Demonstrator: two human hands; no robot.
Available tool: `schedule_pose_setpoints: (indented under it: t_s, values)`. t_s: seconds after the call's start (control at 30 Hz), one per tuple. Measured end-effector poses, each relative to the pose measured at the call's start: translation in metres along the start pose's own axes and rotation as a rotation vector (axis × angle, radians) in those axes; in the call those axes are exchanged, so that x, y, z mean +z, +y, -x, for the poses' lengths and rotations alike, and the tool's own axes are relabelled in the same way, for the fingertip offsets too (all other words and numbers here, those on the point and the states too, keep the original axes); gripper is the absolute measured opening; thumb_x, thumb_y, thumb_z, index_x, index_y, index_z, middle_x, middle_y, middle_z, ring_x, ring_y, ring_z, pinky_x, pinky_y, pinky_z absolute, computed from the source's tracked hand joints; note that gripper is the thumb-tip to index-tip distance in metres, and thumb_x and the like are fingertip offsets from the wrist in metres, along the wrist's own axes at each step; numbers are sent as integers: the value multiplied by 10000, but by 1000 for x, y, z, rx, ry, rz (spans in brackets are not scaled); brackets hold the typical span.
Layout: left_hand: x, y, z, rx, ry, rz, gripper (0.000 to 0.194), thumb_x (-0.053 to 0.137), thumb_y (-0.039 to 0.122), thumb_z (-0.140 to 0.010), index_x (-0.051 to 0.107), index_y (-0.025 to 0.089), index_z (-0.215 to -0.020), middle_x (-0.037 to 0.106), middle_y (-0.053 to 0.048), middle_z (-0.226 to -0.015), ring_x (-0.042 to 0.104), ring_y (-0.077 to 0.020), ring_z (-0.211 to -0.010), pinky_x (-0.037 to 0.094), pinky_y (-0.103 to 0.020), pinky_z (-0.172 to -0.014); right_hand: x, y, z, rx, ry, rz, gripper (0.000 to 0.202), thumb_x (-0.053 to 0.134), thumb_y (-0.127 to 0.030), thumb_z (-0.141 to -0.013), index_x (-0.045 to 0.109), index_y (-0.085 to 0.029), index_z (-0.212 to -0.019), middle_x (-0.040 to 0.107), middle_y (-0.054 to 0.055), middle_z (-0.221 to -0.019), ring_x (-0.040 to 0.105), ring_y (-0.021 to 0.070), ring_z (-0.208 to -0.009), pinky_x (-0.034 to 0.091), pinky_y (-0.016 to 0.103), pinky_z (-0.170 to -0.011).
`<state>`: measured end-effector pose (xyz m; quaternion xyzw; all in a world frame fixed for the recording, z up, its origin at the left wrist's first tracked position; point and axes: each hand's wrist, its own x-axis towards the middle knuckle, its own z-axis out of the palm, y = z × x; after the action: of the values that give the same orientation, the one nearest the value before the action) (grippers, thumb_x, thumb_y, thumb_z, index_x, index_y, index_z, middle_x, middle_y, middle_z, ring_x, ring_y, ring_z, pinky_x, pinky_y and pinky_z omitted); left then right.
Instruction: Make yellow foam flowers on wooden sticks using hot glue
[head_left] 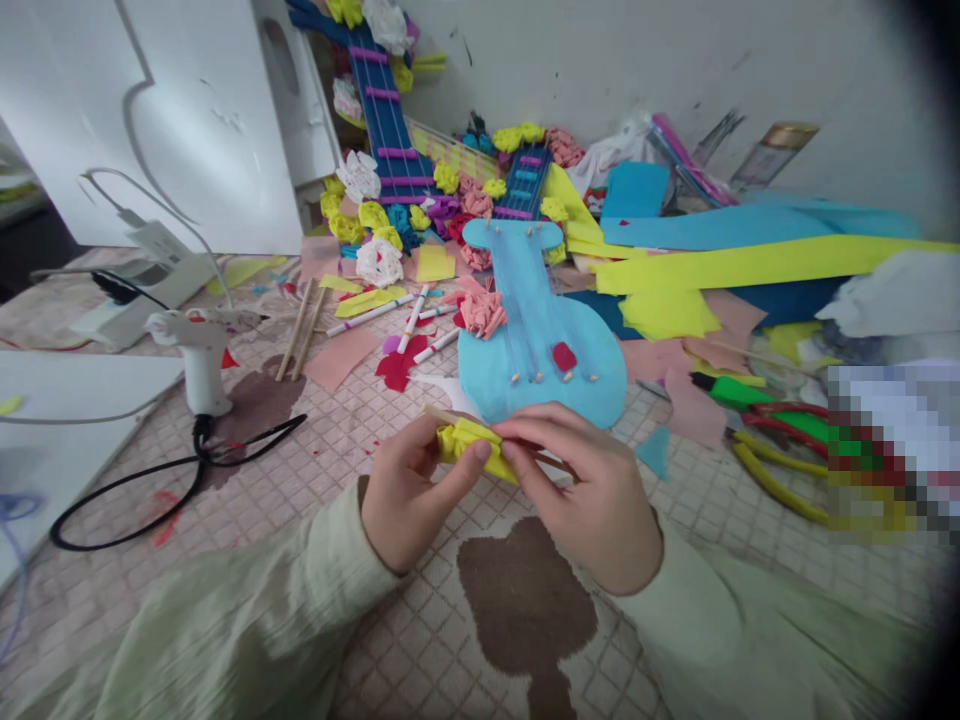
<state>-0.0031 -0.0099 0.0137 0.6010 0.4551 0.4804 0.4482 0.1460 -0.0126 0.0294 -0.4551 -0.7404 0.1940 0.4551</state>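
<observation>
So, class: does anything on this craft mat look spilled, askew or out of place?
Red paper scraps and loose markers lie scattered beside the blue felt guitar. Reddish smears stain the mat near the glue gun.

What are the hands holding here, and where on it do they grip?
Both hands pinch a crumpled yellow paper piece: the left hand grips its left end, the right hand its right side, fingers over the top edge.

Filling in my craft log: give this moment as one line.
left hand: pinching yellow paper wad | right hand: pinching same wad | behind: blue guitar cutout | left: glue gun
</observation>
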Motion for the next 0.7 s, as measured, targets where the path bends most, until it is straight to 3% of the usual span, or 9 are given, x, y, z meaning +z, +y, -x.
schedule_pose_setpoints:
  t_s: [0.3, 0.7]
  values:
    - [-1, -3, 1, 8, 2, -44, 90, 580, 231, -746, 589, 165, -806, 616, -33, -729, 573, -140, -654, 475, -255, -594, 0, -1, 2, 10, 11, 5, 173, 498, -88, -762, 632, -178, -825, 634, 39, -807, 596, 124, -732, 508, 246, -643]
    - [0, 0, -2, -36, 7, 57, 108, 595, 254, -733, 594, 156, -780, 605, -22, -684, 561, -134, -636, 467, -245, -578, 0, 0, 2, 47, 7, -13, 167, 513, -96, -754, 638, -173, -834, 637, 42, -823, 600, 123, -726, 520, 233, -615]
